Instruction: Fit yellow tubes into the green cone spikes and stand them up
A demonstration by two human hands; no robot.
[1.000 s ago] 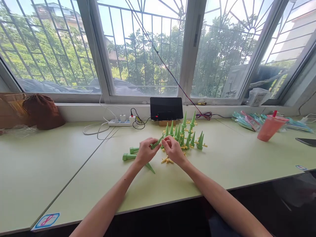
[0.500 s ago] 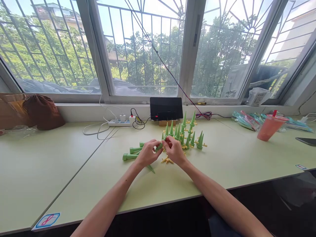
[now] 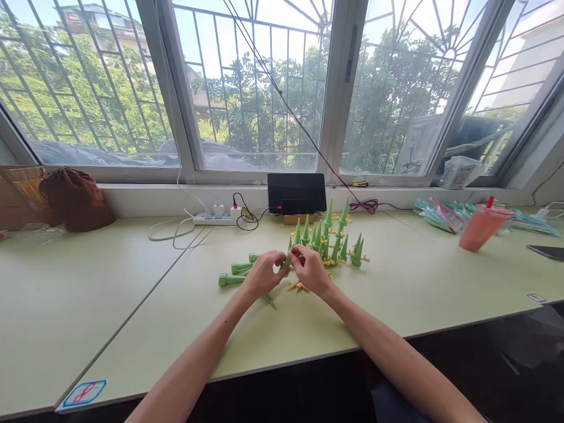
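Observation:
Close together over the table's middle, my left hand (image 3: pixel 264 274) and my right hand (image 3: pixel 312 271) both have their fingers closed on one green plastic watering spike (image 3: pixel 286 262). The fingers cover much of it; whether a small yellow part is also pinched there cannot be made out. Several green spikes with yellow valves stand point up (image 3: pixel 328 218) behind and to the right of my right hand. To the left of my left hand lie several loose green spikes (image 3: pixel 232 279). Small yellow valves (image 3: pixel 299 286) are piled just below the hands.
A dark tablet (image 3: pixel 296 192) leans on a stand at the back, beside a white power strip (image 3: pixel 214 219) with cables. At the right are a pink cup (image 3: pixel 484 228) with a straw, plastic packets (image 3: pixel 434 215) and a phone (image 3: pixel 546 252). A brown drawstring bag (image 3: pixel 79 200) sits far left.
The held spike has turned slightly more upright between my fingers. Both hands stay in nearly the same place.

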